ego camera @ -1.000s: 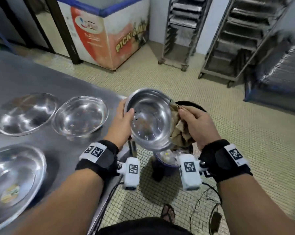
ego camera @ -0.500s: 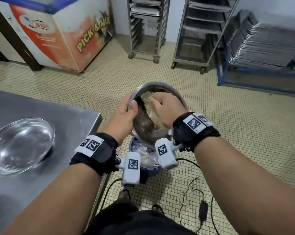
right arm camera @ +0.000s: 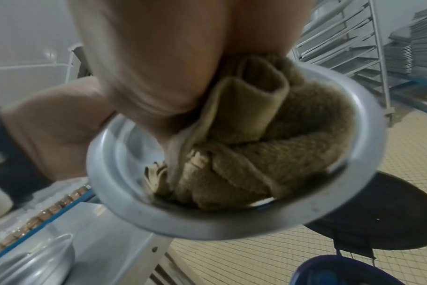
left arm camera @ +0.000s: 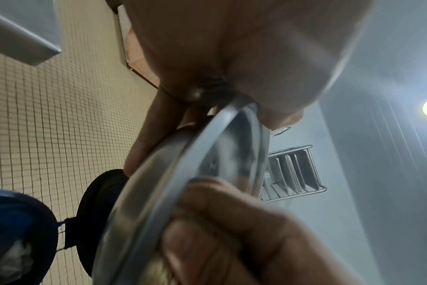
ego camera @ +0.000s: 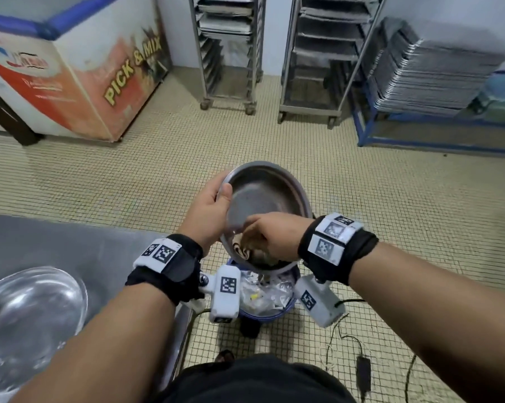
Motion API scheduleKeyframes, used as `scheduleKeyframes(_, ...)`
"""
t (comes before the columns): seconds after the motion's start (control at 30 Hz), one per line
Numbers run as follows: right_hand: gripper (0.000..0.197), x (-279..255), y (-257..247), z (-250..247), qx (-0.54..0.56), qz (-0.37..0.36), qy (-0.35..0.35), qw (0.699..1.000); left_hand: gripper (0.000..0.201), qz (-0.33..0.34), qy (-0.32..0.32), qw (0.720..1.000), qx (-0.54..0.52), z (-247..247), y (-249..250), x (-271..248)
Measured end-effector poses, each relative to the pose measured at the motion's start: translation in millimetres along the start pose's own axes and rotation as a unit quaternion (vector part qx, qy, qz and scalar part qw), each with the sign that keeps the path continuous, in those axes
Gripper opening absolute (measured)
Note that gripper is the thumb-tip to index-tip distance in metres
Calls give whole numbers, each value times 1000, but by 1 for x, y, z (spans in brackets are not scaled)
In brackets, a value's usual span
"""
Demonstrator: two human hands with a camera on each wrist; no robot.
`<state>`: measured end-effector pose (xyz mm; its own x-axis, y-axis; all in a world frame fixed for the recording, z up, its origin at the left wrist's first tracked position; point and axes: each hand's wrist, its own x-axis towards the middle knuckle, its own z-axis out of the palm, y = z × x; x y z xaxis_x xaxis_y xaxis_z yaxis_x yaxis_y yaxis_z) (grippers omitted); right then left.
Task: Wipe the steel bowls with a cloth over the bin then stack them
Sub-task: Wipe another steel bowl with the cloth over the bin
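Note:
A steel bowl [ego camera: 267,196] is tilted toward me above the blue bin [ego camera: 271,301]. My left hand [ego camera: 209,210] grips its left rim, thumb inside and fingers behind, as the left wrist view shows on the bowl [left arm camera: 159,192]. My right hand [ego camera: 270,237] presses a crumpled tan cloth [ego camera: 245,250] against the bowl's lower inside. In the right wrist view the cloth [right arm camera: 256,150] fills the bowl [right arm camera: 207,225] under my fingers. Another steel bowl [ego camera: 27,321] sits on the steel table [ego camera: 71,248] at lower left.
The bin holds crumpled plastic waste, and its black lid [right arm camera: 390,221] hangs open behind it. A charger and cable [ego camera: 363,370] lie on the tiled floor at right. Wheeled tray racks [ego camera: 230,53], a tray stack [ego camera: 428,74] and a chest freezer [ego camera: 71,68] stand beyond.
My right hand has brought the cloth from the bowl's right rim into the bowl, then down to its lower part. My view has swung right, leaving one table bowl visible.

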<state>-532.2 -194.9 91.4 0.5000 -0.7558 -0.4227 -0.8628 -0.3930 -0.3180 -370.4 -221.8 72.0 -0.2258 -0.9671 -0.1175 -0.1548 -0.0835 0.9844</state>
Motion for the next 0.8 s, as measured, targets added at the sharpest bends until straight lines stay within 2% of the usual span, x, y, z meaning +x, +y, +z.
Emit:
scheduleKeyframes(0.07, 31, 9, 8, 2, 4, 26, -32, 999, 29, 2, -5, 1000, 12, -6, -1, 8)
scheduleKeyframes(0.13, 29, 12, 20, -2, 19, 47, -29, 998, 27, 4, -9, 1000, 20, -9, 0, 16)
scheduleKeyframes(0.2, 27, 9, 35, -16, 68, 68, 18, 995, 27, 6, -17, 1000, 20, -10, 4, 25)
scheduleKeyframes(0.3, 24, 8, 53, -46, 139, 79, 126, 979, 24, -6, -17, 1000, 8, -10, 15, 34)
scheduleKeyframes(0.4, 29, 22, 66, -66, 82, 63, 214, 971, 25, -18, -11, 1000, 12, 0, 22, 41)
scheduleKeyframes(0.47, 32, 33, 72, -67, 33, 73, 231, 970, 30, -12, 12, 1000, 9, 9, 26, 46)
scheduleKeyframes(0.57, 35, 42, 82, -55, 29, 96, 208, 973, 33, 9, 54, 998, 17, 15, 34, 50)
scheduleKeyframes(0.63, 26, 41, 89, -48, 70, 71, 194, 976, 26, 11, 88, 996, 25, 16, 32, 52)
scheduleKeyframes(0.7, 22, 37, 92, -43, 107, 43, 153, 981, 32, -1, 119, 992, 34, 16, 30, 55)
scheduleKeyframes(0.77, 22, 34, 95, -37, 112, 43, 97, 988, 41, -13, 119, 992, 38, 19, 27, 57)
scheduleKeyframes(0.8, 24, 34, 98, -37, 95, 45, 78, 991, 40, -16, 116, 992, 40, 20, 25, 59)
